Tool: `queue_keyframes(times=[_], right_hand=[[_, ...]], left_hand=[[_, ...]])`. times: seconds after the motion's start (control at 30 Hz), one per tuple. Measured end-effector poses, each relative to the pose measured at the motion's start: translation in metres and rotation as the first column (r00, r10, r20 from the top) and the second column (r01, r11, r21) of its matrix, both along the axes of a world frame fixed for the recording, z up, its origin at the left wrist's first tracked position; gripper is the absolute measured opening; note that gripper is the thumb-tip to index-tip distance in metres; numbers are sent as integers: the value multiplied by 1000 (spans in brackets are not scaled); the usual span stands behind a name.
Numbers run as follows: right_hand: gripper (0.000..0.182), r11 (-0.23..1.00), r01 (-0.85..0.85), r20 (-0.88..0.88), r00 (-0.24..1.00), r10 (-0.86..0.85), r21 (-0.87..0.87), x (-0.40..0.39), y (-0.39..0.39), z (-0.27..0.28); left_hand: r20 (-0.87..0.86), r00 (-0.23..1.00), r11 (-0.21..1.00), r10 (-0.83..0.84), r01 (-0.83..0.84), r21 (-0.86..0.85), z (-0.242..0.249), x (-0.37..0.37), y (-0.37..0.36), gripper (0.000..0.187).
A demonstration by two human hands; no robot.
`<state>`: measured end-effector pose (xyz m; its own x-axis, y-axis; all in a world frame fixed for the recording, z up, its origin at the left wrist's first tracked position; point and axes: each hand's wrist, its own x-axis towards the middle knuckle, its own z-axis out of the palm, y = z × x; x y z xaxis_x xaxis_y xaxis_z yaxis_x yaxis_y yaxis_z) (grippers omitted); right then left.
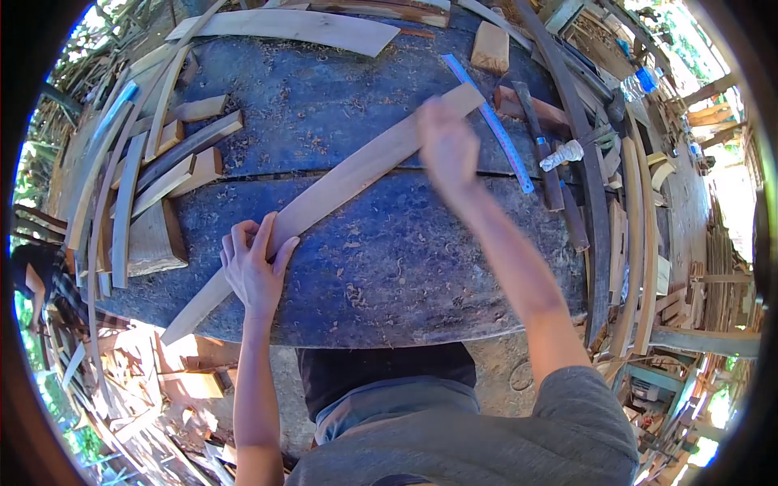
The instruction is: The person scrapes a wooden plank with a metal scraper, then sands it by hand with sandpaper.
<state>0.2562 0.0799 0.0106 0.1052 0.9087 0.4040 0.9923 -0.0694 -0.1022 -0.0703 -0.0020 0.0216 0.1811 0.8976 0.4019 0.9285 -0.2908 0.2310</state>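
Note:
A long, pale wooden board (pixel 356 176) lies slantwise across the dark workbench (pixel 454 259), its near left end reaching past the front edge. My left hand (pixel 258 263) grips the board near that end, thumb on one side and fingers over the other. Toward the far right end, my right hand (pixel 447 147) is closed over the board and blurred by motion. Whatever its fingers hold, if anything, is hidden. Just right of that end lies a bluish ruler (pixel 504 144), with a chisel-like tool (pixel 531 121) beyond it.
Wood offcuts (pixel 166 182) are stacked at the left. A curved plank (pixel 284 24) lies along the back, near a wooden block (pixel 491 49). Long strips (pixel 600 243) line the right edge, beside a tool with a white-wrapped part (pixel 562 155). Shavings dot the bench.

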Motion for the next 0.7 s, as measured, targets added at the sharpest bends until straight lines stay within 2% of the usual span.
queue_keyframes(times=[0.03, 0.07, 0.13, 0.17, 0.23, 0.3, 0.33, 0.37, 0.43, 0.47, 0.5, 0.53, 0.57, 0.6, 0.63, 0.7], right_hand=[[28, 926, -259, 14, 964, 265, 275, -34, -22, -7], [29, 868, -410, -86, 890, 448, 282, -71, -44, 3], [27, 684, -659, 68, 734, 675, 314, -125, -80, -4], [27, 702, -664, 76, 738, 670, 258, -136, -90, -3], [26, 696, -675, -21, 714, 700, 246, -108, -67, -8], [16, 883, -419, -318, 825, 467, 211, -48, -33, 5], [18, 846, -398, -118, 879, 463, 356, 1, -1, -13], [19, 959, -197, -37, 977, 209, 204, 36, 10, -5], [19, 900, -130, 145, 987, 76, 416, 83, 41, -14], [19, 900, -131, 148, 986, 75, 416, 73, 37, -8], [19, 976, -1, 37, 999, -7, 216, 46, 28, 3], [19, 994, 113, -56, 992, -113, -6, 16, 16, 8], [16, 962, -136, -108, 980, 165, 236, -13, -2, -9], [13, 888, -296, -76, 936, 343, 353, -49, -24, 3], [13, 810, -468, -27, 860, 509, 354, -82, -46, 5], [13, 633, -661, 90, 717, 691, 402, -132, -82, -3]], left_hand=[[11, 1000, 1000, -3, 3, 11, -1, 0, 1, 47], [17, 1000, 1000, -8, 8, 15, -2, -1, -1, 47], [-1, 1000, 1000, -22, 22, -10, -2, -3, -4, 47], [-3, 1000, 999, -30, 30, -25, -1, -4, -3, 46], [-12, 1000, 1000, -16, 16, -19, -2, -3, -3, 46], [-4, 1000, 1000, 1, -2, -12, -4, -3, -4, 46], [-4, 1000, 1000, 2, -2, -11, -4, -3, -4, 47], [-4, 1000, 1000, 1, -1, -8, -4, -2, -3, 47], [-2, 1000, 1000, 3, -3, -9, -2, -1, -3, 47], [1, 1000, 1000, 6, -6, -11, -1, 0, -3, 47], [5, 1000, 1000, 7, -7, -9, -2, 1, -4, 47], [5, 1000, 1000, 11, -11, -13, -1, 0, -5, 47], [4, 1000, 1000, 13, -13, -13, -1, 1, -3, 47], [2, 1000, 1000, 9, -9, -10, -1, 2, -2, 47], [13, 1000, 1000, 7, -7, -11, -1, 2, -3, 47], [4, 1000, 1000, -10, 10, -7, 0, 0, -2, 47]])
